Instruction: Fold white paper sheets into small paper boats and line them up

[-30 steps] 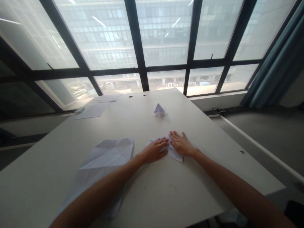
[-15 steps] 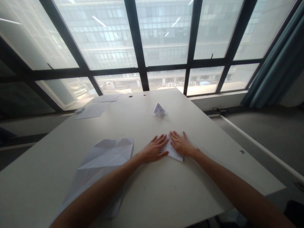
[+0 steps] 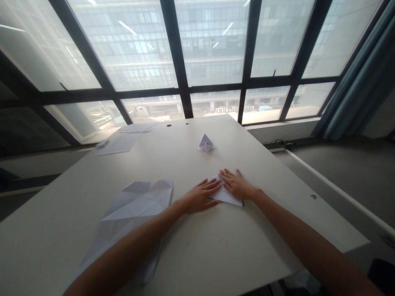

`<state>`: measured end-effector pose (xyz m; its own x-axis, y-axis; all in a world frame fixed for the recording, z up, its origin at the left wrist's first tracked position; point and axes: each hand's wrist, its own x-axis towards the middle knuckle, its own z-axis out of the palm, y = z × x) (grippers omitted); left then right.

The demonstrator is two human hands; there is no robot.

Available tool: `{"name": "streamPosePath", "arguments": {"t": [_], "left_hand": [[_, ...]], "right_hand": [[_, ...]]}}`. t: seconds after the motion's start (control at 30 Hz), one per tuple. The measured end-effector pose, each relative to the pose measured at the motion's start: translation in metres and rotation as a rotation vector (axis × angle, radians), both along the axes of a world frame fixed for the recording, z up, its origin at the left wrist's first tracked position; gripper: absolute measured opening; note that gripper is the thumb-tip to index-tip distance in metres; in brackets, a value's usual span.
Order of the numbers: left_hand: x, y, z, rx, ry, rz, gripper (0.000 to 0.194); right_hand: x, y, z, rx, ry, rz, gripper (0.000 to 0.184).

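Note:
A folded sheet of white paper (image 3: 227, 197) lies on the white table (image 3: 197, 259), partly covered by both hands. My left hand (image 3: 202, 196) rests flat on its left side, fingers stretched out to the right. On its upper right part lies my right hand (image 3: 236, 184), open, with its fingertips close to those of my left hand. The lower edge and right corner of the folded paper show below the hands. Beyond them stands a small folded paper boat (image 3: 206, 143).
A large creased sheet of paper (image 3: 132, 205) lies at the left, partly under my left forearm. Flat sheets (image 3: 119, 144) lie at the far left of the table. Windows rise behind it, with a blue curtain (image 3: 354, 82) at the right.
The folded paper has turned slightly, its right corner shifting right and up. My left hand has slid a little, fingers spreading flatter. The right hand stays almost in place.

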<state>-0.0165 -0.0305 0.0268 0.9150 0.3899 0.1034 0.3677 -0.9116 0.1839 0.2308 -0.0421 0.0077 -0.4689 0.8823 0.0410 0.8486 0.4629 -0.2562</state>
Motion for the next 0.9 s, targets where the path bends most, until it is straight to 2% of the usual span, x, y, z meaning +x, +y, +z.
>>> {"name": "streamPosePath", "arguments": {"t": [0.2,0.3,0.57,0.77,0.9], "left_hand": [[0.000,0.000,0.001,-0.023,0.005,-0.008,0.068],[0.000,0.000,0.001,-0.029,0.000,-0.008,0.068],[-0.001,-0.001,0.002,-0.032,0.011,-0.026,0.068],[0.000,-0.003,0.004,-0.034,0.001,-0.016,0.068],[0.000,-0.004,0.003,-0.029,-0.007,0.010,0.065]], "right_hand": [[-0.003,-0.003,-0.003,0.053,-0.021,-0.117,0.063],[-0.005,-0.006,-0.005,0.028,-0.020,-0.175,0.063],[-0.008,-0.009,-0.003,-0.009,-0.028,-0.199,0.061],[-0.022,-0.018,-0.006,0.082,-0.042,-0.353,0.059],[-0.034,-0.026,-0.004,0.134,-0.042,-0.349,0.050]]}}
